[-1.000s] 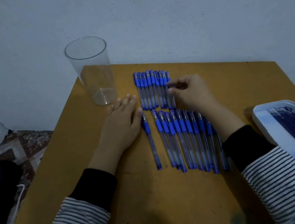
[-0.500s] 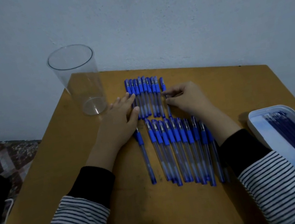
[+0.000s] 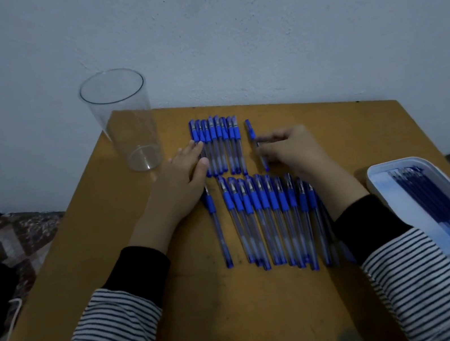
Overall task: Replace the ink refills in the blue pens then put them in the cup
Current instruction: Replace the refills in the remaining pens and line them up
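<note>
The brown table point(image 3: 271, 311) has bare room across the lower middle of the frame. The clear cup point(image 3: 126, 121) stands at its upper-left corner, and the white tray point(image 3: 380, 183) of refills point(image 3: 431, 201) sits at its right edge. An upper row of pens point(image 3: 220, 147) and a lower row of pens point(image 3: 270, 216) run lengthwise top to bottom. The left hand point(image 3: 182, 174) lies flat, fingers straight, against the upper row's left side. The right hand point(image 3: 294, 146) pinches a single pen point(image 3: 251, 131) just right of that row, its long axis pointing up toward the pale wall point(image 3: 254, 31).

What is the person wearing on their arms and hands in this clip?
The left hand and right hand are bare, with no gloves, rings or watch showing. Each arm has a white sleeve with thin dark stripes, ending in a plain black cuff at the wrist.
</note>
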Tool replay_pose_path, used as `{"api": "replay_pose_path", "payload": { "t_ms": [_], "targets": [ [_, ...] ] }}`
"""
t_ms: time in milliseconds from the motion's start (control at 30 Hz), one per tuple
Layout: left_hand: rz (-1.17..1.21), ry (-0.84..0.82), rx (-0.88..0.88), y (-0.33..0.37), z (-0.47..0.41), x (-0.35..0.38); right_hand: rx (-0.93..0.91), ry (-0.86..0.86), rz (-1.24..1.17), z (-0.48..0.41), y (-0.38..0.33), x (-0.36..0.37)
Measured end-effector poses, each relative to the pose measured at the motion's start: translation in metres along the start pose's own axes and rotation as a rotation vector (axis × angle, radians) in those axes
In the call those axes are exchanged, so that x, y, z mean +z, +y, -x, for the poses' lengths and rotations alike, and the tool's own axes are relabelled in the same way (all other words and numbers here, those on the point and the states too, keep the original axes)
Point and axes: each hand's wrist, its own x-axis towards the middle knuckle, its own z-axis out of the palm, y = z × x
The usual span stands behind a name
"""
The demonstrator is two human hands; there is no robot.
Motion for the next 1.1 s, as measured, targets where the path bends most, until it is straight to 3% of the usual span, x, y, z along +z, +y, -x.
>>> {"api": "replay_pose_path", "payload": {
  "t_ms": [267,500,900,1100],
  "targets": [
    [0.052,0.167,0.129,0.008,0.047,0.004,-0.072,-0.111,-0.472,0.060,0.011,-0.002],
    [0.133,0.223,0.125,0.034,0.088,0.001,-0.157,-0.201,-0.385,0.117,0.024,0.024],
    [0.533,0.400,0.018,0.050,0.119,-0.005,-0.323,-0.181,-0.423,0.163,0.036,0.062],
    [0.565,0.471,0.056,0.038,0.129,-0.009,-0.368,-0.148,-0.453,0.166,0.032,0.063]
  ]
}}
